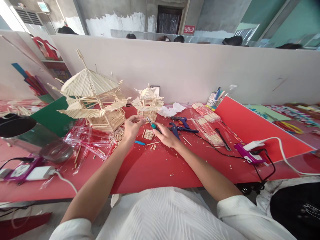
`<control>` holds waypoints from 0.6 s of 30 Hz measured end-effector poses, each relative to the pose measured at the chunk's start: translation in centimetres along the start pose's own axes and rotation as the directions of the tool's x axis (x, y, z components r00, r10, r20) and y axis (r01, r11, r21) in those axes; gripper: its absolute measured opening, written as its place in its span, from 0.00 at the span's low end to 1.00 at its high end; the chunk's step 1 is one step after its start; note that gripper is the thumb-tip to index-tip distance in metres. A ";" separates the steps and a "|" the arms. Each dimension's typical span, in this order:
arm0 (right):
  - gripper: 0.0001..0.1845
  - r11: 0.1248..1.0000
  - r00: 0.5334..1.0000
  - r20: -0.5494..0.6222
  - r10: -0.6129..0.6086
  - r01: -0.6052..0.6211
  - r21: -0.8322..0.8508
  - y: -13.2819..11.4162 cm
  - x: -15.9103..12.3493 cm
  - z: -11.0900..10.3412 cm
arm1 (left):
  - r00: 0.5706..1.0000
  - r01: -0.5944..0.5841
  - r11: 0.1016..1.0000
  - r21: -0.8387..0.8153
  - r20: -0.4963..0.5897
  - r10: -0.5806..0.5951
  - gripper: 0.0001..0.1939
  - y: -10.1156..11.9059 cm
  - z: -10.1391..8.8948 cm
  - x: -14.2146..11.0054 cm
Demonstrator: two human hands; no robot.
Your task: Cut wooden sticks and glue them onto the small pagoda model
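My right hand [165, 134] is wrapped round a slim tool [153, 126] with a teal-and-black handle and a metal tip, pointing up and left. At that tip, my left hand [134, 126] has thumb and fingers pinched together; what lies between them is too small to make out. Just behind both hands stands a small pagoda model [148, 104] built of thin wooden sticks. Below them, a row of short cut sticks [149, 134] lies on the red table [160, 170], near a blue pen-like item [140, 142].
A larger stick pagoda [93, 100] stands at left beside crumpled plastic wrap [86, 138]. Blue glue guns [178, 128] and packs of sticks [208, 125] lie at right. Power strips [250, 154] with cables and a dark clear jar [32, 136] flank the work area.
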State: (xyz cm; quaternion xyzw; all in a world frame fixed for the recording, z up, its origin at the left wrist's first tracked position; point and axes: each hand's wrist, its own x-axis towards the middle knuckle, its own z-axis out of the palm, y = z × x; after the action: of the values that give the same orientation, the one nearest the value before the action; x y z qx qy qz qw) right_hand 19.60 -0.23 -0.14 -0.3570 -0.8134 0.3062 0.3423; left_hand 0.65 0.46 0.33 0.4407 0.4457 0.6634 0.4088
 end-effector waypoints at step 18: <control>0.25 0.995 0.999 -0.005 -0.047 0.048 0.091 0.5 0.2 -0.4 | 1.000 0.010 1.000 -0.007 0.028 -0.010 0.19 0.3 -0.1 -0.1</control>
State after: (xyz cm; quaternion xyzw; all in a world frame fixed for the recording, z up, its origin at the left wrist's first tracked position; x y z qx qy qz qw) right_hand 20.01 0.28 -0.26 -0.3220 -0.8062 0.3344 0.3667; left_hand 0.54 0.27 0.61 0.4461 0.4398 0.6568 0.4197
